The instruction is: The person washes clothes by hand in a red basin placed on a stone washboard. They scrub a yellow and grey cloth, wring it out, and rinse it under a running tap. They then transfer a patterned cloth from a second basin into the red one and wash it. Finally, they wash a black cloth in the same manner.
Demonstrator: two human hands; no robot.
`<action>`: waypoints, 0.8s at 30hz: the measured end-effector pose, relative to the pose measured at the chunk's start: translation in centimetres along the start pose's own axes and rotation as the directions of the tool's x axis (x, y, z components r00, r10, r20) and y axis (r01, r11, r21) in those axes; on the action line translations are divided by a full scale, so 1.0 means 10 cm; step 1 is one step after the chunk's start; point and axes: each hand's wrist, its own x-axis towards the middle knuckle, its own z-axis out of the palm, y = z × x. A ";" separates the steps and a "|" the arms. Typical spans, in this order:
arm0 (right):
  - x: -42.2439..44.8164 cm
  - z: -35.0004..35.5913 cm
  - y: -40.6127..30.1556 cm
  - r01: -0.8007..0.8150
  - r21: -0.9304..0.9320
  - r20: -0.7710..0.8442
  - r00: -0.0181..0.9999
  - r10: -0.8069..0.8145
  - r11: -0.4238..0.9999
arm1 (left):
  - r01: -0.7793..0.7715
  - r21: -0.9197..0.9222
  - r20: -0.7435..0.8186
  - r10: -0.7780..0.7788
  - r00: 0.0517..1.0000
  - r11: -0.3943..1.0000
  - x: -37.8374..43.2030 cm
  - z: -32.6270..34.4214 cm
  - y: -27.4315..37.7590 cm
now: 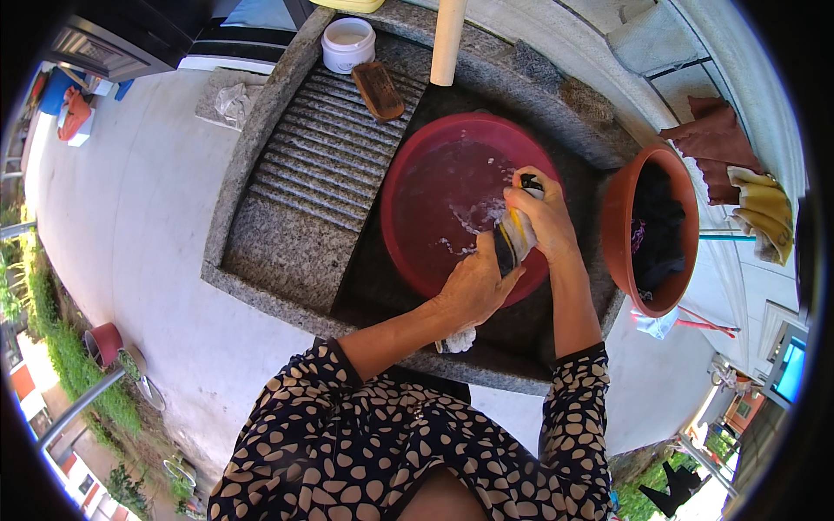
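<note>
Both my hands are over a round red plastic basin (pixel 417 260) holding water with some suds. Between them is a wet striped cloth item (pixel 518 234), white, yellow and dark, perhaps a sock. My left hand (pixel 479 280) grips its dark lower end. Higher up, my right hand (pixel 547 215) is closed round the other end, where a black part sticks out above the fingers. The basin stands in the well of a granite wash sink (pixel 273 303). On the sink's ridged washboard (pixel 319 150) lies a worn brown brush or wooden block (pixel 378 92).
A white tub (pixel 348 44) stands at the washboard's upper end. A pale pipe (pixel 448 42) hangs over the sink. To the right, a brown basin (pixel 616 228) holds dark clothes. Rags (pixel 713 146) hang by the wall, and a white crumpled cloth (pixel 459 341) lies at the front rim.
</note>
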 end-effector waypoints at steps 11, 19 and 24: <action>-0.02 -0.06 0.08 0.269 0.166 -0.134 0.959 -0.249 0.949 | -0.284 -0.303 -0.156 0.247 0.956 0.909 0.33 0.14 -0.72; -0.53 0.30 -0.51 0.847 -0.102 0.216 0.531 -0.819 0.522 | 0.444 -0.713 0.243 -0.402 0.883 0.543 0.13 -0.04 -0.75; -0.90 0.64 -0.48 0.943 0.037 0.432 0.283 -0.856 0.330 | -0.311 -0.637 0.014 0.415 0.910 0.705 -0.08 0.06 -0.71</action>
